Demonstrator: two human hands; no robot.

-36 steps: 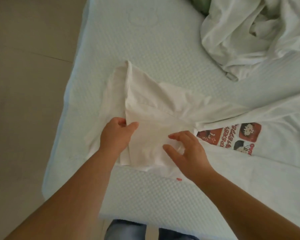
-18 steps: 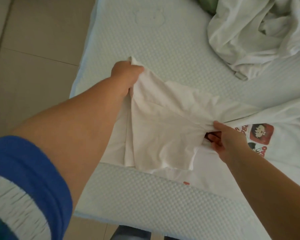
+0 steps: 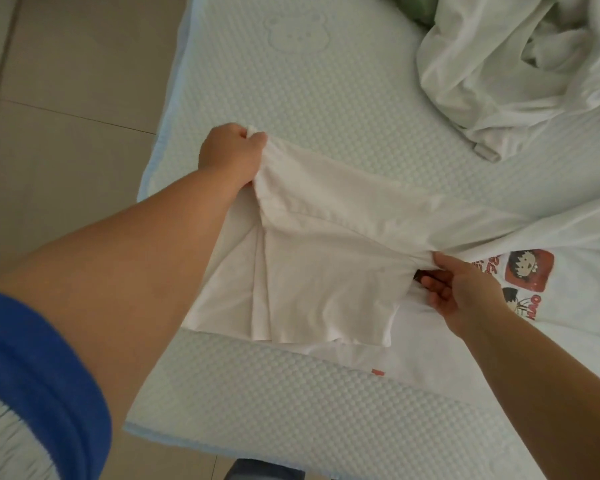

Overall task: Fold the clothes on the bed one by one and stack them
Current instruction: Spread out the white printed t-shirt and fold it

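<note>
Lying across the near corner of the bed (image 3: 326, 98), a white T-shirt (image 3: 326, 271) with a red cartoon print (image 3: 527, 271) on its chest, partly folded, one flap doubled over the body and reaching almost to the bed's near edge. Left hand (image 3: 231, 155) at the far left corner of that flap, toward the bed's left side, grip closed on the fabric, thumb and curled fingers bunching the corner and lifting it a little off the bed. Right hand (image 3: 465, 289) on the flap's right end, just left of the print, grip pinching gathered cloth between thumb on top and fingers tucked under, the fabric drawn into taut creases between the two hands. Blue sleeve (image 3: 39, 375) with a pale ribbed band on the left upper arm, at the lower left. Farther along the bed, toward its far right part, a crumpled heap of white clothes (image 3: 520, 64), well apart from the T-shirt, with a bit of green fabric (image 3: 416, 8) showing behind it. Faint bear outline (image 3: 297, 32) embossed in the pale dotted bed cover beyond the left hand. Beige tiled floor (image 3: 66, 116) left of the bed.
</note>
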